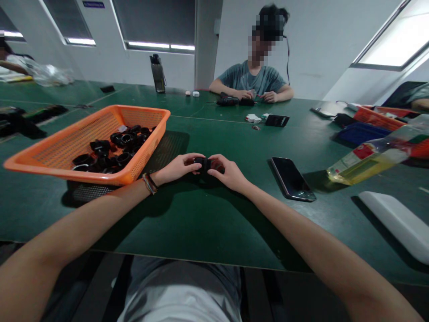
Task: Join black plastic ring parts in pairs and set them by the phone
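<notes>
Both my hands meet over the green table (201,223), holding one small black part (202,164) between them. My left hand (179,169) grips its left side with the thumb in front. On its right side, my right hand (228,172) pinches it between thumb and fingers. The part's fine shape is too small and dark to make out. To the left of my hands stands an orange basket (147,156) with several black ring-shaped parts (125,139) inside.
Right of my hands lie a phone (292,179), a tilted bottle of yellow liquid (365,163) and a white case (398,223). Across the table sits a person (253,80) near a black tool (228,100). A dark bottle (157,74) stands at the back.
</notes>
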A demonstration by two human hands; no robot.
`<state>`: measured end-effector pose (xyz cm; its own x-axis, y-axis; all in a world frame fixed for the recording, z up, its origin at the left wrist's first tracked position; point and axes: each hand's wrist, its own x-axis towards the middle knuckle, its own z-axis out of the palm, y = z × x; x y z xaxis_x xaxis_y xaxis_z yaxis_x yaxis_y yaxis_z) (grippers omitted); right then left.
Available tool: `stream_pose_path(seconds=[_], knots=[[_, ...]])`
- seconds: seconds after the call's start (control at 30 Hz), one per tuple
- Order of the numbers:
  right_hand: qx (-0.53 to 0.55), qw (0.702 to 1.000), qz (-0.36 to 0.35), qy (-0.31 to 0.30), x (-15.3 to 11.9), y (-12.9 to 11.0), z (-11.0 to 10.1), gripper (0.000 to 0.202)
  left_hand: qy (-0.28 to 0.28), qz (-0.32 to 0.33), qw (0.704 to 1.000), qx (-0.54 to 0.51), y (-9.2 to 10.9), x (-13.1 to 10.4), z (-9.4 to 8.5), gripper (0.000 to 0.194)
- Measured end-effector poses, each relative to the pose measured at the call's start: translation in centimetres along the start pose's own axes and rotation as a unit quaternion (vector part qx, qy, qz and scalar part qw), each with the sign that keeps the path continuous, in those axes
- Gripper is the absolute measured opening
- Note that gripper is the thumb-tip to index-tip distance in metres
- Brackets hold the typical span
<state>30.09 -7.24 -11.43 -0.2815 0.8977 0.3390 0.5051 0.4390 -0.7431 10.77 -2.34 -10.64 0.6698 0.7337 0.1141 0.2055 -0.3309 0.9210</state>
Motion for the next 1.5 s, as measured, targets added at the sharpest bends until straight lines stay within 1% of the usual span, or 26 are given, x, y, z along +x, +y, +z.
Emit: stream_pose_path(seconds=[0.37,0.7,1.03,1.5], knots=[[-0.006,1.0,0.012,-0.007,0.04,-0.18,-0.05,0.023,-0.005,0.006,1.0,0.01,0.01,0.0,0.0,0.041],[-0.015,1.0,0.02,-0.008,0.02,-0.09,-0.06,0.022,-0.007,0.011,0.999,0.032,0.19,-0.05,-0.02,0.041],[-0.017,0.999,0.028,0.001,0.06,-0.05,0.16,0.02,-0.007,0.007,1.0,0.004,0.07,-0.01,0.04,0.048],[-0.026,0.999,0.031,-0.008,0.11,0.08,0.14,0.02,-0.009,0.006,1.0,0.009,0.31,-0.09,0.17,0.047]])
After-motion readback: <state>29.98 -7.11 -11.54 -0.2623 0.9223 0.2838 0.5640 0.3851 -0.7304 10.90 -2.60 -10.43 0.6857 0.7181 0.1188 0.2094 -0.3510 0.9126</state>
